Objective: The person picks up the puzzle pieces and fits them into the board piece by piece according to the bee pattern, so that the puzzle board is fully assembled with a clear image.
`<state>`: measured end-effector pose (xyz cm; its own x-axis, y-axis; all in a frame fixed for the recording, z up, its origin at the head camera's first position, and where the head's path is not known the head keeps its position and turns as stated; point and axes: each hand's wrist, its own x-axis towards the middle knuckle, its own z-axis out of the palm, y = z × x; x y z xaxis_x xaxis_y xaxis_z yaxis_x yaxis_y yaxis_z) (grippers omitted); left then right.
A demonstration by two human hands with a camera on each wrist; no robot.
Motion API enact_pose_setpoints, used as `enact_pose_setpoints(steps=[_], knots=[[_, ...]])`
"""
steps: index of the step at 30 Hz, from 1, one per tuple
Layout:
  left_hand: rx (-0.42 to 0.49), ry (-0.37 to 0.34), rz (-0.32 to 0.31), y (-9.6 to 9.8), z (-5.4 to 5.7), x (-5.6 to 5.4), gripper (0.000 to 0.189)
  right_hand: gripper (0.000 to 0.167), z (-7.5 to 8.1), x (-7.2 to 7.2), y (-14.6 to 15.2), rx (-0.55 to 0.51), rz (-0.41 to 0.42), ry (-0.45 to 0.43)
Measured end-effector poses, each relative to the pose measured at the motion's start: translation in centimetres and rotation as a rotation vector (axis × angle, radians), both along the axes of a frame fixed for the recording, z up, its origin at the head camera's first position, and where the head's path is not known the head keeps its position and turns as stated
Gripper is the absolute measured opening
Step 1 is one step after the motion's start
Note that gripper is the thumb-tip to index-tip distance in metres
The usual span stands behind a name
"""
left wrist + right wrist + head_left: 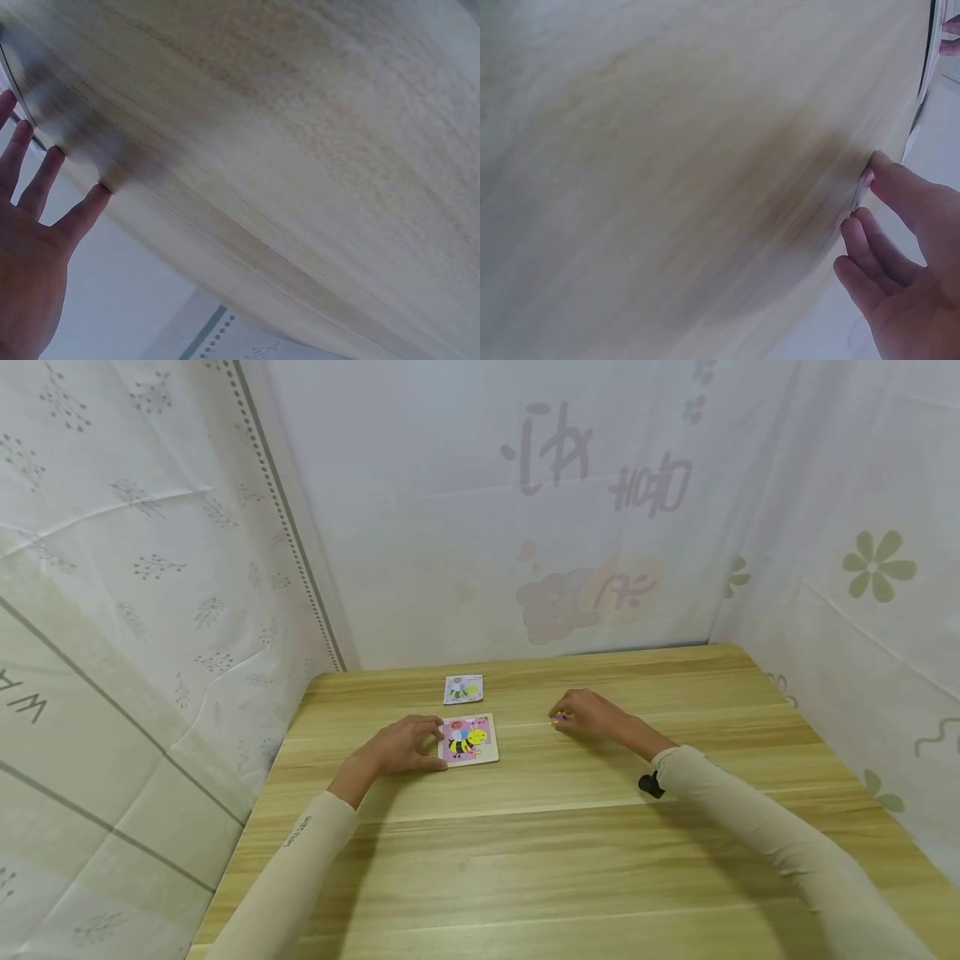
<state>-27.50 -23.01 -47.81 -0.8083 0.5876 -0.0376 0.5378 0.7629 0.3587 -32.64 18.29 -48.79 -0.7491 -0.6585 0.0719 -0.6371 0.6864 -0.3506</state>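
A square wooden jigsaw board (486,755) with a yellow bee picture lies on the table, a pale bare patch at its lower right. My left hand (405,745) holds the board's left side, the thumb at the lower left corner and a forefinger at the upper left. In the left wrist view the other fingers of that hand (37,217) are spread, their tips close to the tabletop. To the right of the board, my right hand (588,713) pinches a small purple and orange puzzle piece (557,719) between thumb and fingers, low over the table.
Behind the board lies a small picture card (463,689) with the same bee. The wood-grain table (480,868) ends at a back edge against printed white curtains (450,527), which also hang at both sides. A black band (650,786) sits at the right wrist.
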Motion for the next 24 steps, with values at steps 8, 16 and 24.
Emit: enact_pose_setpoints(steps=[8, 16, 24], knots=[[-0.009, -0.012, 0.013, 0.0, -0.1, -0.3, 0.054, 0.021, -0.1, 0.1, -0.9, -0.054, 0.039, -0.003], [-0.006, -0.006, 0.006, -0.1, -0.2, -0.2, 0.052, 0.02, 0.2, 0.7, -2.5, -0.051, 0.123, 0.028], [-0.016, 0.0, 0.004, -0.2, -0.4, -0.2, 0.053, 0.02, -0.1, 1.1, -4.0, -0.03, 0.151, 0.06]])
